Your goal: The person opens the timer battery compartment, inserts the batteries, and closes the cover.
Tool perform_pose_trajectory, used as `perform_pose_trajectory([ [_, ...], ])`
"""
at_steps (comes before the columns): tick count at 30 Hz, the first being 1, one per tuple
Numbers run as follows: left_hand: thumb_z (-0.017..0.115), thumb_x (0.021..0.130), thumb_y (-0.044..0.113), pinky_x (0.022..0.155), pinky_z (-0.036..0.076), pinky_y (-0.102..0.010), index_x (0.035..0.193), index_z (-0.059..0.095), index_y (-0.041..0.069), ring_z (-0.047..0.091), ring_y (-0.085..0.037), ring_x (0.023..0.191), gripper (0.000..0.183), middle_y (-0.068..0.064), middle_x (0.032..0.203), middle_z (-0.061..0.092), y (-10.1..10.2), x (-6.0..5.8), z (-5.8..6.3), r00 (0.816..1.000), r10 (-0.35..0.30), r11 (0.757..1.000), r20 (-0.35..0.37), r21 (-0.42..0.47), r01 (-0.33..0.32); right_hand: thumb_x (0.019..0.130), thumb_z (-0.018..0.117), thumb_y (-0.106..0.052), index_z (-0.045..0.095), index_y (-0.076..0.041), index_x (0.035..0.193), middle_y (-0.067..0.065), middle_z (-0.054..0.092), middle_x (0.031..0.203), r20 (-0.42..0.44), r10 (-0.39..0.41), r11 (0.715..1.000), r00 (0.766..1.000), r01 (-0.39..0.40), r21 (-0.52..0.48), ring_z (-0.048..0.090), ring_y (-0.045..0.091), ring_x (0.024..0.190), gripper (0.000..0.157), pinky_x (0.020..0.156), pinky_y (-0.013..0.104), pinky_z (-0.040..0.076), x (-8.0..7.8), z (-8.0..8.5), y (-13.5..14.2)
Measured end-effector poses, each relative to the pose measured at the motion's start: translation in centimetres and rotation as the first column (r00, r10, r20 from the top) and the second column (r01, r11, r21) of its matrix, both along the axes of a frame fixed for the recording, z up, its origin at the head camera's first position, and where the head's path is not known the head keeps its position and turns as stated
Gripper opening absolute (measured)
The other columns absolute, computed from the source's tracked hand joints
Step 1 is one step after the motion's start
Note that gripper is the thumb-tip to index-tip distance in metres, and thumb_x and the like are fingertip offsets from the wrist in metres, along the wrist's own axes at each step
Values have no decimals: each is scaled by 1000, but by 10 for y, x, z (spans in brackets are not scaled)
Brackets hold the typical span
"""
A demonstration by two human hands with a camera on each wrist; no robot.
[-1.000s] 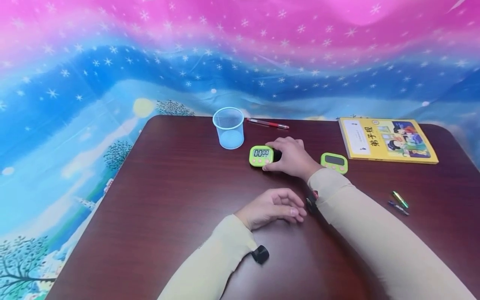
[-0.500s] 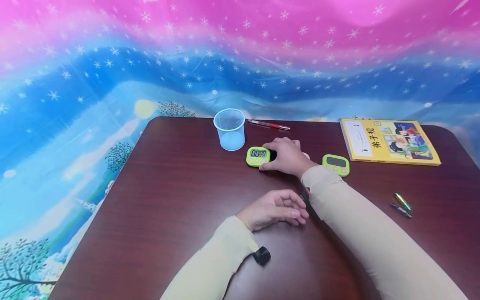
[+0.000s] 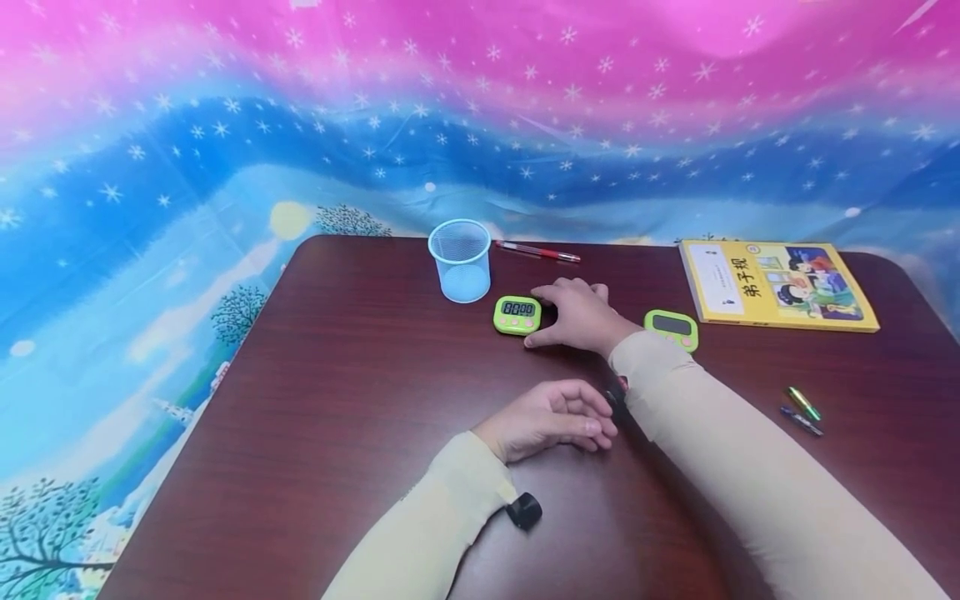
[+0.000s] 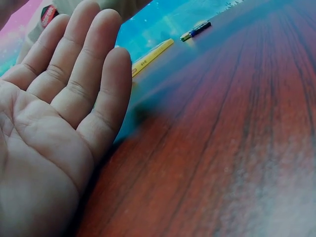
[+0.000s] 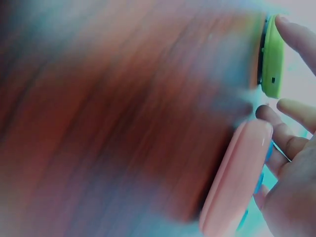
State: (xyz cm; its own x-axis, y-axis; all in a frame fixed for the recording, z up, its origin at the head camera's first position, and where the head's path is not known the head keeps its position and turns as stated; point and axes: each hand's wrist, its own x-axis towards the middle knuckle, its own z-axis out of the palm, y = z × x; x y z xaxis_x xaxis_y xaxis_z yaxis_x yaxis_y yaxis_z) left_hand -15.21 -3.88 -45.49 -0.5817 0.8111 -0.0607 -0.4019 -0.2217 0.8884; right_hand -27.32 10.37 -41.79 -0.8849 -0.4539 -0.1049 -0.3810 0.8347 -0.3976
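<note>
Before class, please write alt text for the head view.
A person's right hand is beside a timer showing zeros on a table; the left hand is relaxed, lower in the frame. A blank second timer sits to the right, with a cup, red pen and book farther back.

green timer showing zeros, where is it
In the head view, the green timer lies on the table, with the right hand close on its right and the blue mesh cup behind it to the left.

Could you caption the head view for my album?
Right hand beside a green timer showing zeros, near a blue mesh cup.
</note>
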Motion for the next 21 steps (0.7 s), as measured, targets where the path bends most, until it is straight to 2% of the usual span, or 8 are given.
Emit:
perform_pose_trajectory([
  [8, 55, 97, -5, 88, 58, -35, 122, 51, -11, 70, -16, 94, 26, -4, 101, 71, 0, 0, 1, 1000, 1, 1000, 6, -6, -1, 72, 87, -49, 59, -11, 139, 6, 60, 122, -49, 5, 1000, 999, -6, -28, 48, 31, 116, 81, 88, 54, 26, 9, -1, 24],
  [15, 56, 97, -6, 86, 58, -35, 125, 49, -13, 70, -17, 94, 29, -5, 103, 72, 0, 0, 0, 1000, 6, 1000, 6, -8, -6, 75, 85, -46, 56, -10, 141, 12, 58, 130, -70, 14, 999, 997, -12, 30, 46, 36, 122, 81, 91, 60, 26, 19, 1, 49],
  [21, 57, 96, -6, 86, 58, -34, 125, 50, -12, 71, -17, 93, 30, -5, 102, 72, 1, -1, -1, 1000, 14, 1000, 6, -16, -14, 77, 84, -44, 54, -8, 143, 14, 58, 129, -64, -5, 998, 998, 9, 64, 47, 36, 119, 81, 88, 58, 27, 21, 3, 68],
])
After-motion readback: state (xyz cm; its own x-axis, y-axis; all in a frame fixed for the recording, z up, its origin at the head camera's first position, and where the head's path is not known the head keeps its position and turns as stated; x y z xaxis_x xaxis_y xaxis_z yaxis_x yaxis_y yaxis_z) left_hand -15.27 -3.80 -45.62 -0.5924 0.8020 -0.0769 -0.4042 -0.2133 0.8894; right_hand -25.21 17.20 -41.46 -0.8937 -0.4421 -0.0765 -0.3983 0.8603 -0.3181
